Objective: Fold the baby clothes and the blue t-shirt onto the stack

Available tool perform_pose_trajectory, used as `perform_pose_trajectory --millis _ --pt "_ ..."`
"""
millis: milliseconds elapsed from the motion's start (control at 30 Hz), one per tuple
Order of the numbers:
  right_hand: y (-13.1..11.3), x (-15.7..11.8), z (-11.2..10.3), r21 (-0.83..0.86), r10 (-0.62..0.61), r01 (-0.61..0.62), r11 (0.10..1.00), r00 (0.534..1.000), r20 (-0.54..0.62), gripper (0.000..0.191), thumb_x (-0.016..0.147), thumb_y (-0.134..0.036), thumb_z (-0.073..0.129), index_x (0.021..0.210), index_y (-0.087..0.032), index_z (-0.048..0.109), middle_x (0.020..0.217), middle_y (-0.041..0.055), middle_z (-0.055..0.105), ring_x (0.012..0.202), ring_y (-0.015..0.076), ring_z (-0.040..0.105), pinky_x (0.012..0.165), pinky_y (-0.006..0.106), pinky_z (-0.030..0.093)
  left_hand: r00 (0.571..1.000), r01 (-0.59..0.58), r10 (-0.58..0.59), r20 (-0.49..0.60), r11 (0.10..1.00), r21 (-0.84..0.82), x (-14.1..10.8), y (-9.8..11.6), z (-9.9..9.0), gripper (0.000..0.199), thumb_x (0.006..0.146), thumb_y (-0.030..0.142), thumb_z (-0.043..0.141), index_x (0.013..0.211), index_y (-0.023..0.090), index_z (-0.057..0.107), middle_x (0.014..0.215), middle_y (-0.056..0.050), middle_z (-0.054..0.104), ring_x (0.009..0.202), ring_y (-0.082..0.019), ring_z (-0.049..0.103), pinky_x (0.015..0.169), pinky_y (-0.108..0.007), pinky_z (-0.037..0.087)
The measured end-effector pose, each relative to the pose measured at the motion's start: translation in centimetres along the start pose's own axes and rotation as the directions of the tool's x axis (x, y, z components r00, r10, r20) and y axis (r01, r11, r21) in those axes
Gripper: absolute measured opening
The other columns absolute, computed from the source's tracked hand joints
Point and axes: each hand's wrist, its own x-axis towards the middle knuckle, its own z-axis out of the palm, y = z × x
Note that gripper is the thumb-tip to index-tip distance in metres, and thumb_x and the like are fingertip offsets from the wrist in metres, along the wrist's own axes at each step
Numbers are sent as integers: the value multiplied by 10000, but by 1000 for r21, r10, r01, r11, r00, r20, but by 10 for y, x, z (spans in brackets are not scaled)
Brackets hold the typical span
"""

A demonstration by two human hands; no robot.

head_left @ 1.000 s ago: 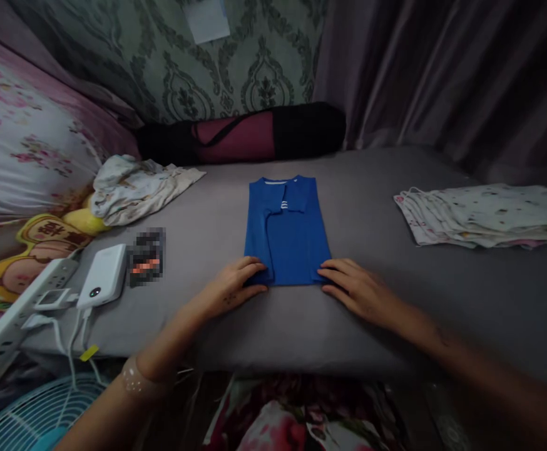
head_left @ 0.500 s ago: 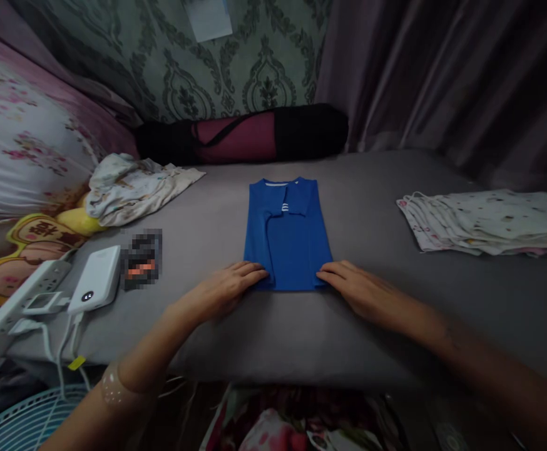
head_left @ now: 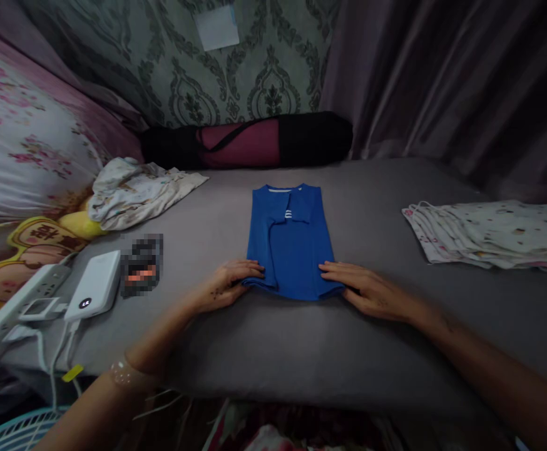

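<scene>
A blue shirt [head_left: 295,257] lies on the grey bed sheet [head_left: 296,351], its sides and sleeves turned inward over the front and its collar facing away from me. A small white mark shows near its upper middle. My left hand [head_left: 231,282] grips the near left corner, fingers on top and thumb under the hem. At the near right corner, my right hand [head_left: 362,289] holds the cloth the same way. Between the two hands the hem is raised a little and curves toward me.
Left of the shirt are a white power bank [head_left: 96,285], a power strip [head_left: 29,307], a blurred-out item [head_left: 142,265] and crumpled cloth [head_left: 132,191]. Folded cloths [head_left: 489,232] lie at the right. A black and maroon long bag [head_left: 245,143] rests along the wall.
My thumbs have gone under the hem, and the near edge of the shirt has lifted slightly off the sheet. The view has shifted a little.
</scene>
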Motion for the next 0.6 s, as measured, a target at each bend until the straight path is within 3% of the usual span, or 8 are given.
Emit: perform_pose_trajectory --millis 67,167,300,367,467,600 --pt "-1 4 -3 50 52 -50 998 998 -38 460 870 -157 428 1293 -259 577 1352 17 563 1260 200 506 1080 423 394 993 95 -101 -55 990 -102 3 3 -1 311 889 292 452 1114 215 653 1155 -75 678 1121 -213 597 1014 -393 445" --pt "1 16 -6 138 194 -180 974 976 -96 368 927 -267 402 1225 -248 618 1122 13 696 1008 191 657 890 363 520 952 240 -274 -134 945 -224 13 3 -1 323 888 372 459 1059 194 667 1035 -52 709 966 -201 637 888 -330 499" --pt "12 40 -3 158 353 -325 932 913 -205 334 932 -343 390 980 -184 679 805 22 702 708 177 650 636 286 512 875 360 -419 -241 898 -252 35 -8 2 334 852 416 470 919 158 671 789 -23 685 750 -169 615 697 -269 496" --pt "18 51 4 126 439 -421 898 854 -279 301 913 -328 421 956 -166 670 782 43 692 684 178 638 624 278 491 821 444 -483 -305 876 -189 47 -15 5 323 833 402 485 919 148 665 697 -14 647 663 -157 586 610 -250 458" --pt "21 59 15 72 506 -520 851 777 -374 336 893 -309 455 1143 -151 615 890 85 705 749 192 653 687 290 487 744 562 -531 -405 825 -50 57 -19 12 312 837 380 491 917 135 666 634 -21 613 608 -158 558 565 -251 405" --pt "13 57 22 -41 471 -534 845 778 -416 420 907 -326 428 1276 -152 528 938 104 702 750 214 652 710 327 485 718 569 -478 -507 821 32 56 -19 21 271 871 355 474 909 147 645 639 -30 618 603 -155 556 570 -257 395"
